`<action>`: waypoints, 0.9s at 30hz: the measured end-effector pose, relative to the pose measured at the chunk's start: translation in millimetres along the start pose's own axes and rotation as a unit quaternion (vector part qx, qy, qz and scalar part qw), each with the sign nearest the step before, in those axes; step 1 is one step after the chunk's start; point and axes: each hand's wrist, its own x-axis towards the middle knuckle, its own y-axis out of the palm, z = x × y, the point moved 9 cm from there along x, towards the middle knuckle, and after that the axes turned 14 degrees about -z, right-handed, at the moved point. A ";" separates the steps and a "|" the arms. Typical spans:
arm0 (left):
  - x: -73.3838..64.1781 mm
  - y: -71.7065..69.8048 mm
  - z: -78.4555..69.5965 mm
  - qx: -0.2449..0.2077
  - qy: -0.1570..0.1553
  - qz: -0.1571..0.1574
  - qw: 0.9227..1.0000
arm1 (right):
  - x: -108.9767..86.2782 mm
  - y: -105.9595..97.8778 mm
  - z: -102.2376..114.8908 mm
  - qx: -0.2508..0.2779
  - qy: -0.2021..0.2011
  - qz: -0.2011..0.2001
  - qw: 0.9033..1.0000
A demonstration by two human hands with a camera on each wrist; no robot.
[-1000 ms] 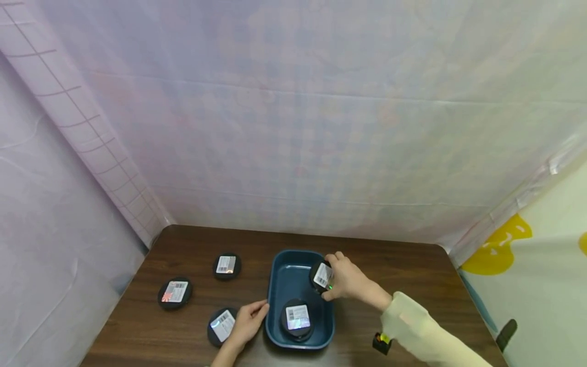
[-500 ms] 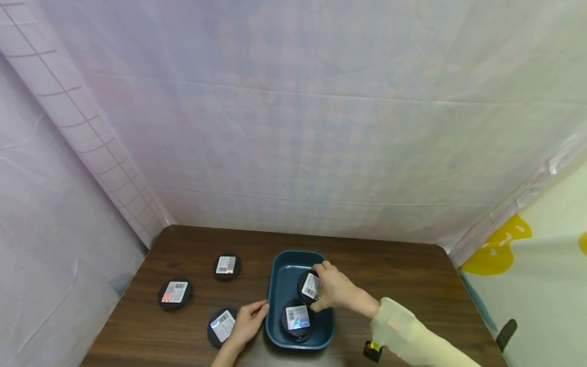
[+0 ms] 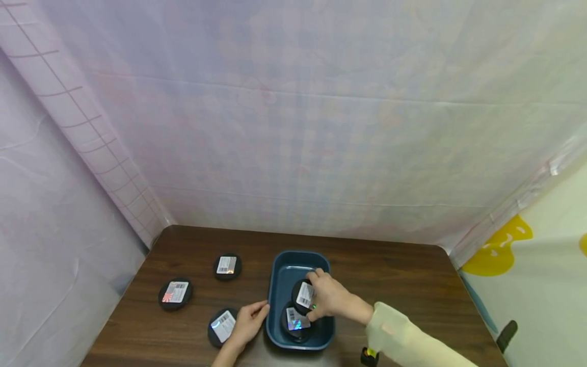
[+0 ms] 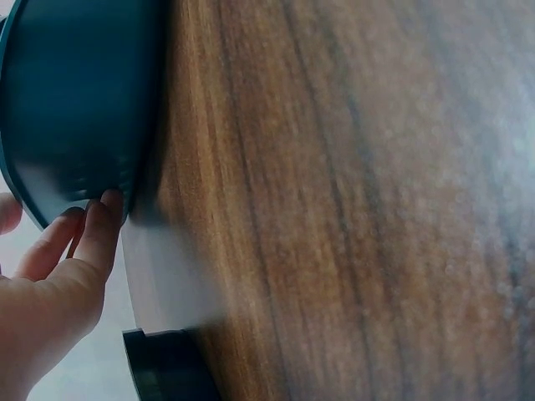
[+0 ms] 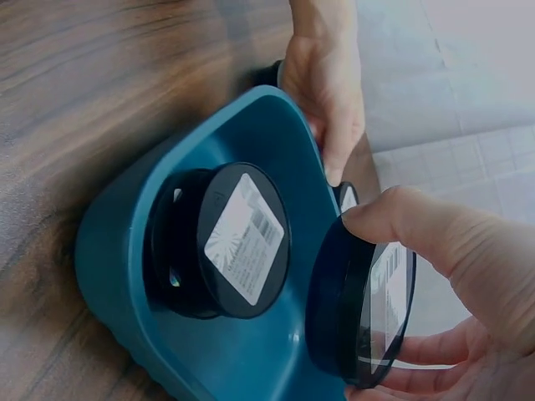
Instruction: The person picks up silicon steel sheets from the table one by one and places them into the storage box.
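In the head view, my right hand [image 3: 332,296] grips a round black container [image 3: 303,294] with a white barcode label, thumb and fingers spread across its edges. It is held tilted over a blue rectangular tray [image 3: 285,278], overlapping the view of another labelled black container [image 3: 298,322] inside. The right wrist view shows that inner container [image 5: 242,242] sitting in the tray, apart from the held one [image 5: 334,301]. My left hand [image 3: 249,322] touches the tray's left side. Its fingertips rest on the outer wall [image 4: 84,100] in the left wrist view, with the fingers fairly straight.
Three more labelled black containers lie on the brown wooden table left of the tray: one at the back [image 3: 227,266], one at far left [image 3: 175,293], one beside the left hand [image 3: 222,326]. A patterned cloth [image 3: 293,153] hangs behind the table.
My right hand has moved left and toward the near end of the tray, carrying the black container closer to the one inside. The left hand stays at the tray's side.
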 end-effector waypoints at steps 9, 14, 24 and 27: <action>7.0 4.8 31.4 -0.003 -0.001 -0.005 1.000 | -3.8 6.5 6.1 -0.010 -0.023 0.001 1.000; 7.2 4.6 32.9 -0.008 0.014 -0.017 1.000 | -6.9 14.7 11.0 -0.019 -0.035 0.008 0.999; 7.0 5.5 33.1 0.011 -0.002 -0.013 1.000 | -12.9 29.4 14.9 -0.025 -0.044 0.021 0.998; 7.1 5.6 33.5 0.011 0.000 -0.014 1.000 | -13.5 31.6 16.5 -0.026 -0.047 0.024 0.998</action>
